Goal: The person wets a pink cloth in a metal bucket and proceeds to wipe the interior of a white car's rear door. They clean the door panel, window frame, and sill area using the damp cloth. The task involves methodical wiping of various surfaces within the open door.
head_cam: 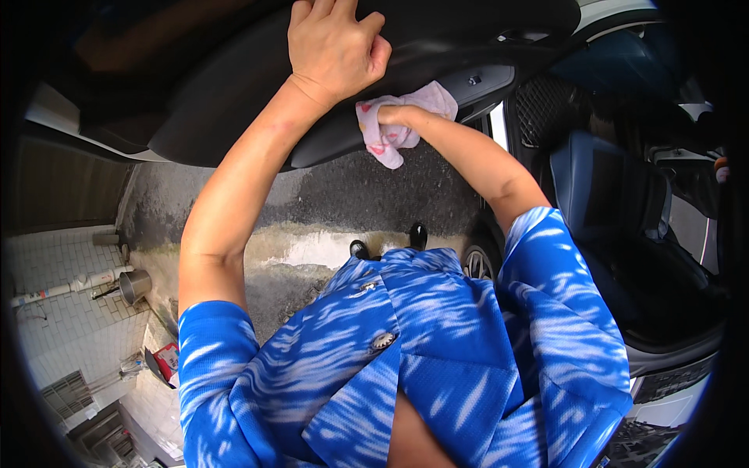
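Note:
A black inner door panel [228, 111] of a car spans the top of the view. Over its upper part is my left hand [339, 50], back towards me and fingers curled. The fingertips are hidden at the picture's upper edge, so whether they grip the door cannot be seen. My right hand [393, 115] is partly wrapped in a pink cloth [436, 99] with red spots, pressed to the door's armrest. One corner of the cloth hangs below the armrest. Just right of it is a grey switch panel [488, 82] with a window switch, and above that an inner door handle [522, 36].
At right, the car's open doorway shows a blue and black seat [603, 187]. A wheel [480, 260] stands beside my dark shoes [418, 236] on wet concrete ground [304, 193]. At left are a metal bucket [134, 286], a white pipe [79, 284] and a tiled wall [52, 327].

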`<action>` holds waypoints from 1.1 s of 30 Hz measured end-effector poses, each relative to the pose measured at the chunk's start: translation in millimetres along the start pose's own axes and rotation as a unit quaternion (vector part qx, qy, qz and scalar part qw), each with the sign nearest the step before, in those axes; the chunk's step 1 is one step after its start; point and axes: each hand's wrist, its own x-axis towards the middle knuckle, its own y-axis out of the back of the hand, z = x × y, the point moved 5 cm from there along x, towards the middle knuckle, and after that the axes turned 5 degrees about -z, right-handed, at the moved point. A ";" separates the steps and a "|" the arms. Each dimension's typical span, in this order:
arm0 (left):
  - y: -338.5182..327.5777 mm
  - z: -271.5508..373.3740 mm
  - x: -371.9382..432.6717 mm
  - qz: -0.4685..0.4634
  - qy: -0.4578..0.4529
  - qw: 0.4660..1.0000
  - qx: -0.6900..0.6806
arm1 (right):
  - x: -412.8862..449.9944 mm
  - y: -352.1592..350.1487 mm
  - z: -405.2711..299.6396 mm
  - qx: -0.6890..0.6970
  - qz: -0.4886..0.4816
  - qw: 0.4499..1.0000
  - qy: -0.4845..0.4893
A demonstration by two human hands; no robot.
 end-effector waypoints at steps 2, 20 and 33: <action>0.1 -1.9 -5.5 -0.002 0.004 1.000 0.006 | -6.1 -10.2 -23.0 -0.202 -0.141 0.968 -0.042; -1.0 -8.2 -10.6 0.014 -0.010 1.000 0.009 | -84.8 13.8 -15.9 0.530 -0.138 0.790 0.276; 0.2 -7.5 -10.3 0.018 -0.001 1.000 0.014 | -187.2 0.7 16.3 0.559 -0.007 0.757 0.337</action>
